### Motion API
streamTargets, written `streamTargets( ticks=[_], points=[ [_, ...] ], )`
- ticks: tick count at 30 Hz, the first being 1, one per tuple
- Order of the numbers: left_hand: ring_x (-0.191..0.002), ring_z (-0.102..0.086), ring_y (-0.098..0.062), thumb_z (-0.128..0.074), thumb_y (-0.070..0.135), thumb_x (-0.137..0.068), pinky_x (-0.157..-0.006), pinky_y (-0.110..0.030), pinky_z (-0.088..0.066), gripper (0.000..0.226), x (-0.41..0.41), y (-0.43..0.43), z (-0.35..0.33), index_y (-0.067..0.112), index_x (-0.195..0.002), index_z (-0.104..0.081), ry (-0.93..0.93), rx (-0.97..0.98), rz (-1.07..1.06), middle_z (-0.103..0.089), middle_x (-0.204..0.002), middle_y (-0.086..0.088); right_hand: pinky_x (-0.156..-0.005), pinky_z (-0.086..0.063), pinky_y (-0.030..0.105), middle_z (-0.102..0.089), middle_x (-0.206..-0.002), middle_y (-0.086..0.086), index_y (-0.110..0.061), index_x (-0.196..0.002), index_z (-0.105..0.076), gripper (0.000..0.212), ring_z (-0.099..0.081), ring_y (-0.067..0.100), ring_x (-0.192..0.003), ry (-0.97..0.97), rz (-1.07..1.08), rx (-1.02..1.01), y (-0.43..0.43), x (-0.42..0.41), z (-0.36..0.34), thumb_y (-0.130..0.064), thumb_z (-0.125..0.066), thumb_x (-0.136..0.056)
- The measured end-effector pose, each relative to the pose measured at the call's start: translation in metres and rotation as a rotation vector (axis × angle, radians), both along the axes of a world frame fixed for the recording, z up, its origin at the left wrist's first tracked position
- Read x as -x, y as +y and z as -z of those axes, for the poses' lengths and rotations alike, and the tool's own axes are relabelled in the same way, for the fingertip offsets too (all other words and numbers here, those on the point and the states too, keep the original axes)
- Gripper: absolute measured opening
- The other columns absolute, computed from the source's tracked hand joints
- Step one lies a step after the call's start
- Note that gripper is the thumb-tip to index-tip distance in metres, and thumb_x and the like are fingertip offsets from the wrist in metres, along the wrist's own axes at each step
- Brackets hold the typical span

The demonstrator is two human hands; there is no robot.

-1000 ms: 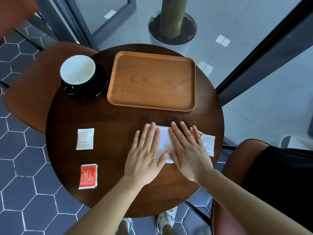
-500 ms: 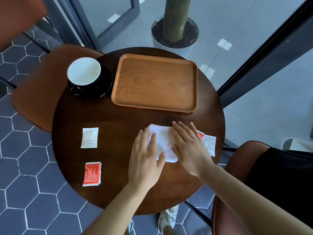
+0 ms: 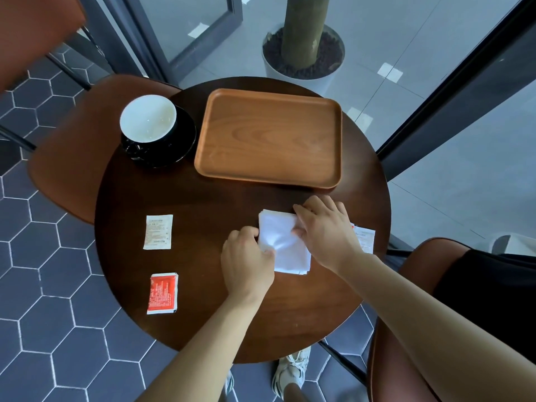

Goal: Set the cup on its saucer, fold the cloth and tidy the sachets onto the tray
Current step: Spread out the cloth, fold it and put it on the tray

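Both hands, left hand and right hand, pinch the folded cloth between closed fingers, seemingly to lift it off the tabletop.

Print shows on three things, none of it legible from here. The white paper sachet on the round dark wooden table carries faint grey lines. The red foil sachet nearer the table's edge bears rows of pale characters. A white sachet with a red corner shows blurred lettering.
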State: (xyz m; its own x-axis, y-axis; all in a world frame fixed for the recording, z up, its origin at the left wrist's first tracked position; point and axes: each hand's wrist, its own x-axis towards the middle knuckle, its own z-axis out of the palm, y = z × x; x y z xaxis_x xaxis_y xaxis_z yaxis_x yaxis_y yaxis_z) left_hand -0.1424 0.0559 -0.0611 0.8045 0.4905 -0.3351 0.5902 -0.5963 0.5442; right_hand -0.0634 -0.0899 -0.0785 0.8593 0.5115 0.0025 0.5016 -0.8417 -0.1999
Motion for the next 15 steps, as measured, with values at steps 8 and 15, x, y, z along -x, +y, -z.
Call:
streamTargets(
  ticks=[8,15],
  points=[
    [-0.08,-0.056,-0.016,-0.064,0.007,-0.085,-0.071,-0.029,-0.048,0.019,0.0,0.006,-0.005,0.019,-0.097,-0.056,-0.133,0.048,0.062,-0.061,-0.091,0.005,-0.081,-0.043,0.039,-0.062,-0.103,0.002,-0.013,-0.087,-0.069,0.024,-0.053,0.03,-0.097,0.113,0.088,-0.086,0.0,-0.001,-0.009,-0.024,-0.084,-0.072],
    [-0.085,-0.066,-0.009,-0.074,0.009,-0.078,-0.059,-0.008,-0.049,0.028,-0.001,0.03,-0.015,0.03,-0.095,-0.065,-0.278,0.362,-0.069,-0.066,-0.091,0.015,-0.06,-0.039,0.021,-0.053,-0.067,-0.015,-0.029,-0.077,-0.051,0.027,-0.051,0.004,-0.073,0.375,0.155,-0.36,-0.008,0.005,-0.028,-0.028,-0.078,-0.079]
  ],
)
